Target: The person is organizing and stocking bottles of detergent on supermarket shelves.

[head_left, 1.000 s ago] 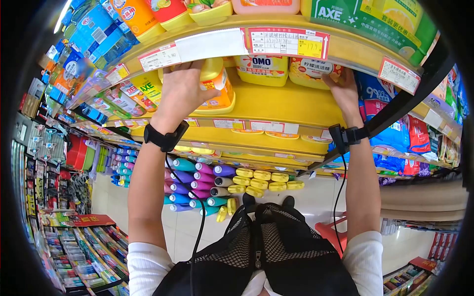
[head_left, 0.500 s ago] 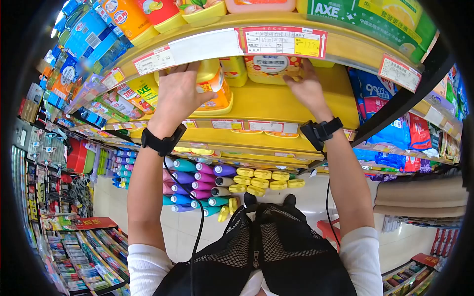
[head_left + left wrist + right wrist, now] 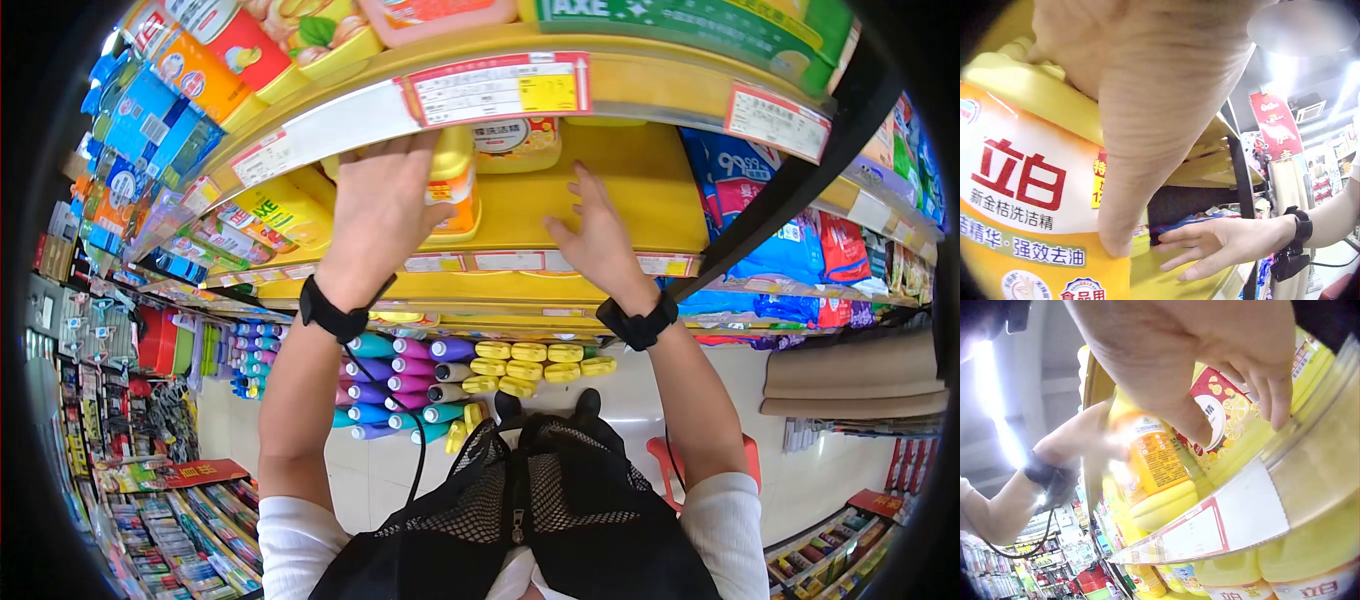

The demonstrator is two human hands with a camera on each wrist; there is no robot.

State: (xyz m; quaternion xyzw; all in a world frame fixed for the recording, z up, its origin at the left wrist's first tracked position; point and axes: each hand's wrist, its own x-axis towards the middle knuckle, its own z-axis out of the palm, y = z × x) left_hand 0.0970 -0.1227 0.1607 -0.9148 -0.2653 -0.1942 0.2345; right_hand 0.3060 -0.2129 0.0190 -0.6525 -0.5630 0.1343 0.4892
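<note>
My left hand [image 3: 385,215] grips a yellow dish soap bottle with an orange label [image 3: 462,190] on the middle shelf. In the left wrist view, its fingers reach over the top of the bottle [image 3: 1029,181] and the thumb lies against the label side. My right hand [image 3: 600,240] is held at the shelf front, fingers spread and holding nothing. Just left of and behind it stands a dish soap bottle with a lemon-pattern label [image 3: 520,145]. The right wrist view shows this lemon-label bottle [image 3: 1235,419] behind the orange-label one, partly covered by my right hand.
The upper shelf edge [image 3: 690,85] with price tags overhangs both hands. AXE bottles [image 3: 285,215] stand on the left, and blue detergent bags [image 3: 740,190] beyond a dark shelf post [image 3: 790,190] on the right. Several colourful bottles [image 3: 400,375] stand on the floor below.
My right hand slid the lemon-label bottle left, next to the orange-label one, then came off it toward the shelf front. The left hand stays on its bottle. The head view has turned slightly.
</note>
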